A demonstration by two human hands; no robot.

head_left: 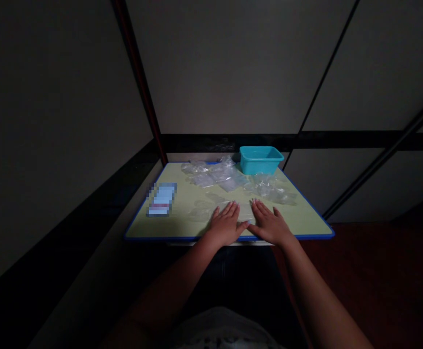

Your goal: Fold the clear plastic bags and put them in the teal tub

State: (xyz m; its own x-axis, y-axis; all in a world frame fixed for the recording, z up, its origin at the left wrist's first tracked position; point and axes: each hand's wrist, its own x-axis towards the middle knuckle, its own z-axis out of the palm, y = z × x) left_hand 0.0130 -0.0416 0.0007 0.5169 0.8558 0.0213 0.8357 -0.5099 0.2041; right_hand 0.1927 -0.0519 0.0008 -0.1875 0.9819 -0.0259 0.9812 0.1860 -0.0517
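Both hands lie flat near the front edge of the small table, thumbs almost meeting. My left hand [226, 224] is spread palm down on a clear plastic bag [201, 212], which is thin and hard to make out. To its right, my right hand [269, 223] also rests palm down with its fingers apart, at the other side of the clear plastic. Beyond the hands are crumpled clear bags [211, 175] at the back and more clear bags [269, 187] at the right.
A light blue-green bin [258, 165] stands at the table's back right. A blurred-out flat item [162, 199], bluish white, lies on the left. The pale yellow-green table [302, 224] has a blue rim, with walls behind and to the left.
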